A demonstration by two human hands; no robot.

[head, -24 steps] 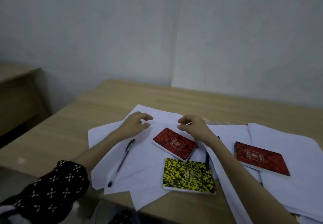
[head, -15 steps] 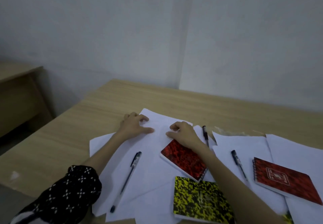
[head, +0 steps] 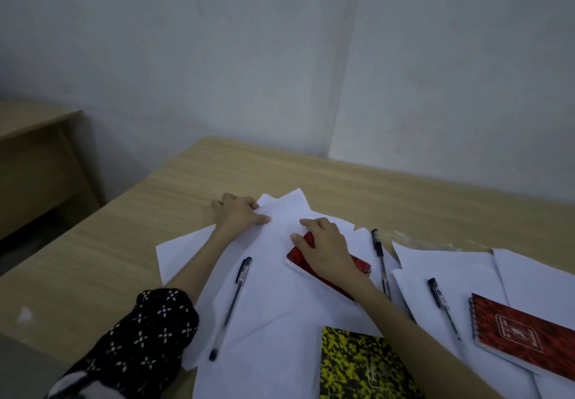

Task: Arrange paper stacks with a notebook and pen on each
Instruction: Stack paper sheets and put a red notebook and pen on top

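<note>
Loose white sheets (head: 273, 277) lie fanned out on the wooden table (head: 124, 243). My left hand (head: 238, 213) grips the far left edge of these sheets, thumb on top. My right hand (head: 326, 247) rests on a red notebook (head: 359, 266) that lies on the sheets, fingers curled over its far corner. A black pen (head: 231, 305) lies on the paper between my forearms. A second pen (head: 380, 258) lies right of the red notebook. A yellow-and-black notebook (head: 357, 367) sits at the near edge. On the right paper stack (head: 460, 261) lie a third pen (head: 443, 305) and another red notebook (head: 525, 336).
A white wall runs behind the table. A second wooden desk (head: 34, 156) stands at the far left, with a gap of floor between. Bare table surface lies to the left and behind the papers.
The view has shifted left and down. My left hand moved to the far edge of the sheets and gripped them. My right hand slid onto the red notebook.
</note>
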